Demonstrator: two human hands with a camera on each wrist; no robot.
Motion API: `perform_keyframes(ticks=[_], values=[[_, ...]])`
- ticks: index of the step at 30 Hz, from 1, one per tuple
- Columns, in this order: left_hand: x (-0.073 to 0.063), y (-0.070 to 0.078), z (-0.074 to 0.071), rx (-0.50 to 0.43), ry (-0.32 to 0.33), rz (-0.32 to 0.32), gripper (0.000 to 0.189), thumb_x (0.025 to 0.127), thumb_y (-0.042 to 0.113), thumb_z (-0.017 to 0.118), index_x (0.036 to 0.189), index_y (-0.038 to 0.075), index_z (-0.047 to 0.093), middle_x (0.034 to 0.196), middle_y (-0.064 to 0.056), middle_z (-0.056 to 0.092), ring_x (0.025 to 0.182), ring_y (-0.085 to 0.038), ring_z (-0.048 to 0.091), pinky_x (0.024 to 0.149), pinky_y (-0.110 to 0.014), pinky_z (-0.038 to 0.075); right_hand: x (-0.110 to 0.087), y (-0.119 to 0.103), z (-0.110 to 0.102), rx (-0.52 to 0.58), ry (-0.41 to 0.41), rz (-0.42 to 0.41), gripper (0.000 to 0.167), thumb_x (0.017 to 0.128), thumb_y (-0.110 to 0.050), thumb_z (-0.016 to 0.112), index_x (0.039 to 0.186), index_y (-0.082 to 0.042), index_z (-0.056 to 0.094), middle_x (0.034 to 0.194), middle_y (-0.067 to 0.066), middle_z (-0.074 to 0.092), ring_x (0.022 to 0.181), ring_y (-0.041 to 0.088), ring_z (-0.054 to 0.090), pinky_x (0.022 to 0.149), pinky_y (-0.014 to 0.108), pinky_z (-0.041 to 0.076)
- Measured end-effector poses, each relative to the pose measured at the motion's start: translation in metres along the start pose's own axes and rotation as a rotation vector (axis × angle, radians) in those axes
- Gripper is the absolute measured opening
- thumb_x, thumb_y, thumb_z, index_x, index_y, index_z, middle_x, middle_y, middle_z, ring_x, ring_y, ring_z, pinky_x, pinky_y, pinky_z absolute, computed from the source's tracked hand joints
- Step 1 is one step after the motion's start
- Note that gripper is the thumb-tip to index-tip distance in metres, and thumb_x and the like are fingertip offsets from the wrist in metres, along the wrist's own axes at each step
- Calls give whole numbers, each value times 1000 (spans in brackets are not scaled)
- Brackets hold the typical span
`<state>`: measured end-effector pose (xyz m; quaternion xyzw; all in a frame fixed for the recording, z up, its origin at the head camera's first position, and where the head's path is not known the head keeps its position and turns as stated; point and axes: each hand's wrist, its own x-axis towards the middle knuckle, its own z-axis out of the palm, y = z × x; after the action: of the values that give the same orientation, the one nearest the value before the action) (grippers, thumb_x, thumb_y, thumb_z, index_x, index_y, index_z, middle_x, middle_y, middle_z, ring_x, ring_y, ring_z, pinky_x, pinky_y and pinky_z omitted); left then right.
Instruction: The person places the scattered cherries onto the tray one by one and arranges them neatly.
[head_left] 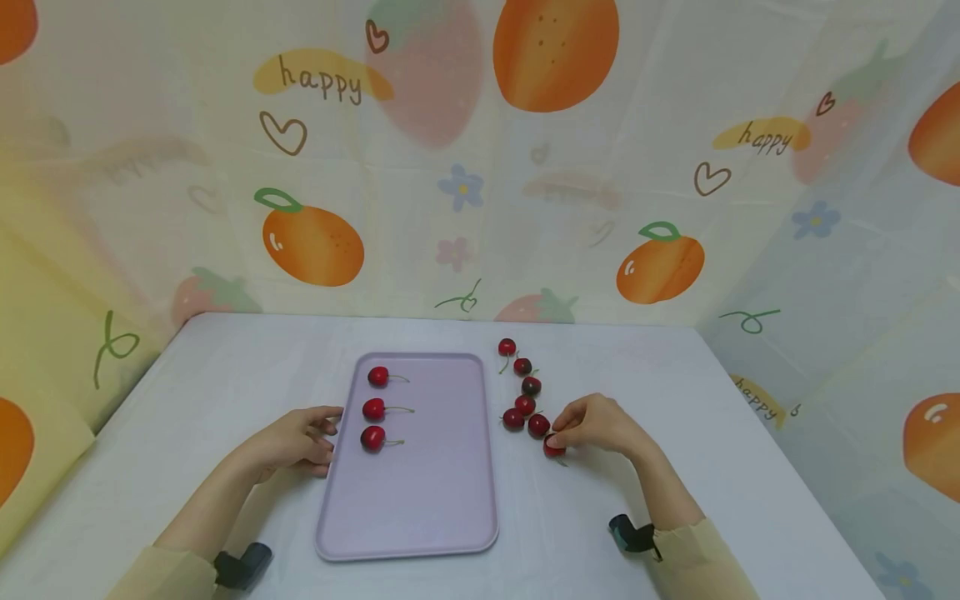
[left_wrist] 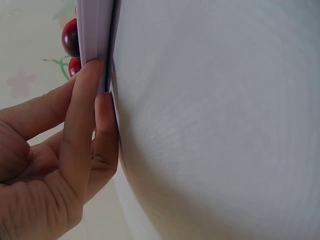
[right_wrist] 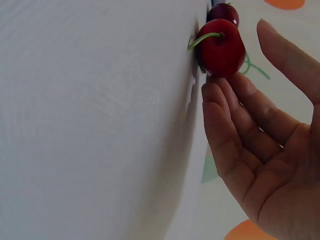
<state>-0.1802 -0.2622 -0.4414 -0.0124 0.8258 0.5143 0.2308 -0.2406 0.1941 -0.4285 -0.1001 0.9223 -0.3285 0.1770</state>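
A lilac rectangular tray [head_left: 420, 508] lies on the white table, with three red cherries [head_left: 372, 409] in a column along its left side, their stems pointing right. My left hand [head_left: 300, 442] is at the tray's left edge, its fingertips touching the outer rim [left_wrist: 95, 30]. To the right of the tray, several dark red cherries [head_left: 531, 386] lie in a loose line. At the near end of that line, my right hand [head_left: 596, 425] has its fingertips against a stemmed cherry [right_wrist: 221, 50]. In the right wrist view the thumb stands apart from that cherry.
The table's white cover [head_left: 637, 358] reaches back to a curtain [head_left: 525, 250] printed with fruit, hearts and flowers. Black wrist devices [head_left: 243, 567] sit near both sleeves. Another cherry [right_wrist: 227, 12] lies just behind the touched one.
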Motion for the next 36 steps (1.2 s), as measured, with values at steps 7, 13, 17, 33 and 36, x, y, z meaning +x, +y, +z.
perform_keyframes(ticks=[7,13,17,33,36], values=[[0,-1,-1,3,0,1,75,84,-6,64,150,-9,27,125,-25,45,88,-19,56,71,-28,63,-3,1,1,-22,-4,-1,26,74,-34,84,88,-14,76,81,-3,72,77,13,58,66,26,48],[1,-1,-1,-1,-3,4,75,85,-6,64,150,-10,27,126,-26,44,88,-19,56,71,-29,63,-5,-1,1,-43,21,36,27,72,-36,85,84,-14,76,75,-3,70,72,13,59,63,25,47],[1,0,-1,7,0,5,75,84,-5,64,150,-10,27,125,-26,45,86,-19,57,71,-29,63,-5,-2,3,-61,33,59,29,70,-40,86,81,-15,76,73,-4,69,70,12,58,61,25,45],[0,1,-1,4,-10,1,76,84,-4,64,150,-9,27,125,-25,45,86,-19,57,71,-28,63,-5,-4,10,-77,52,50,29,68,-34,88,79,-12,72,70,-2,67,68,13,58,60,25,45],[-1,1,-1,-1,-10,1,75,84,-4,64,150,-9,27,125,-26,45,87,-19,57,71,-28,63,-4,-3,10,-78,45,29,28,68,-32,88,79,-12,72,69,-3,67,69,12,58,60,25,45]])
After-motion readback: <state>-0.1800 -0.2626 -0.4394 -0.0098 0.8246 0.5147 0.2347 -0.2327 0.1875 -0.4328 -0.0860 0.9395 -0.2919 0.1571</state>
